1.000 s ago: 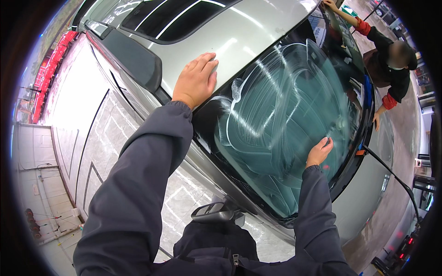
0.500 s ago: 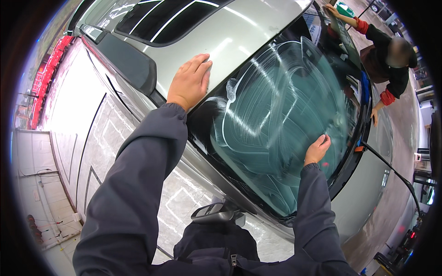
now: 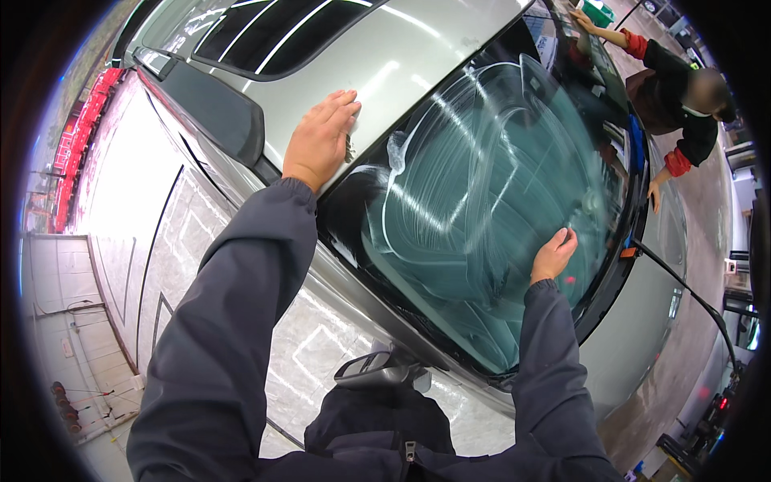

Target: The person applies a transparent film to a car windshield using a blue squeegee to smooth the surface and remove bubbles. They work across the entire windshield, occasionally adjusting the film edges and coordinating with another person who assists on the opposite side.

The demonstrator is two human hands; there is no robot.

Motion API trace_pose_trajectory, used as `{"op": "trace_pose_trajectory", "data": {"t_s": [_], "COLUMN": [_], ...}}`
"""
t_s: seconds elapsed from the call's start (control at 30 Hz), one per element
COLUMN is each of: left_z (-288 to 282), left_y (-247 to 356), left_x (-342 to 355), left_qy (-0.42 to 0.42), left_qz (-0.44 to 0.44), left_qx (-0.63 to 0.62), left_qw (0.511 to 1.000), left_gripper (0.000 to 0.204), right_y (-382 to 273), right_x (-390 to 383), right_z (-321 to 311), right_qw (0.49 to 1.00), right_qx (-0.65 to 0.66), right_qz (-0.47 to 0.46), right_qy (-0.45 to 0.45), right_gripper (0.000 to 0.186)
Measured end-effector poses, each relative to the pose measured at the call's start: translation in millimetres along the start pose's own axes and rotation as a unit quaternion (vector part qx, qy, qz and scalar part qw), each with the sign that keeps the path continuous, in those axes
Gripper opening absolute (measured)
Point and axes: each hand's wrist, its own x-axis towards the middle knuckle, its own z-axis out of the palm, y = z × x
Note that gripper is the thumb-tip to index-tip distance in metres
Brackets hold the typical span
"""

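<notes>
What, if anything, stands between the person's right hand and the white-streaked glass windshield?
Nothing visible stands between the bare right hand and the white-streaked glass windshield; whether they touch is unclear. The co-worker in dark clothes with red cuffs is across the windshield, clear of that hand.

From where I stand: floor [image 3: 321, 381] pale grey, glossy, white light streaks lying across it, dark lines to the left; washed to near white farther up. Far left, long bright red structure [image 3: 74, 153], bowed by the lens, kind unclear. Lower left, white block wall [image 3: 56, 265], seams showing; pipe [image 3: 80, 361] runs along it. Beside that, a cluster of dark rounded objects [image 3: 64, 406], too small to name. Top right, green container [image 3: 597, 12]. Right side, small pale box [image 3: 730, 266]; below it dark equipment [image 3: 711, 426], blurred, with a red light [image 3: 723, 403] glowing.
</notes>
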Motion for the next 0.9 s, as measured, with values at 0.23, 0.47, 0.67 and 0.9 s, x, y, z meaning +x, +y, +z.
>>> {"op": "trace_pose_trajectory", "data": {"t_s": [0.23,0.47,0.67,0.9], "left_z": [4.0,14.0,6.5,7.7], "left_y": [1.0,0.4,10.8,7.4], "left_x": [-0.4,2.2,3.0,3.3], "left_qy": [0.012,-0.008,-0.017,-0.018], "left_qz": [-0.001,0.013,0.003,0.011], "left_qx": [0.018,0.006,0.056,0.065], "left_qw": [1.0,1.0,0.998,0.998], "left_gripper": [0.023,0.026,0.026,0.026], "right_y": [2.4,11.3,7.0,6.4], "right_x": [2.7,5.6,1.3,3.2], "right_z": [-4.0,-10.5,-8.6,-10.0], "right_qw": [1.0,0.998,0.998,0.997], "right_qx": [-0.015,-0.039,-0.033,-0.057], "right_qz": [-0.007,-0.016,0.002,0.027], "right_qy": [0.0,0.048,0.055,0.034], "right_gripper": [0.051,0.045,0.046,0.048]}}
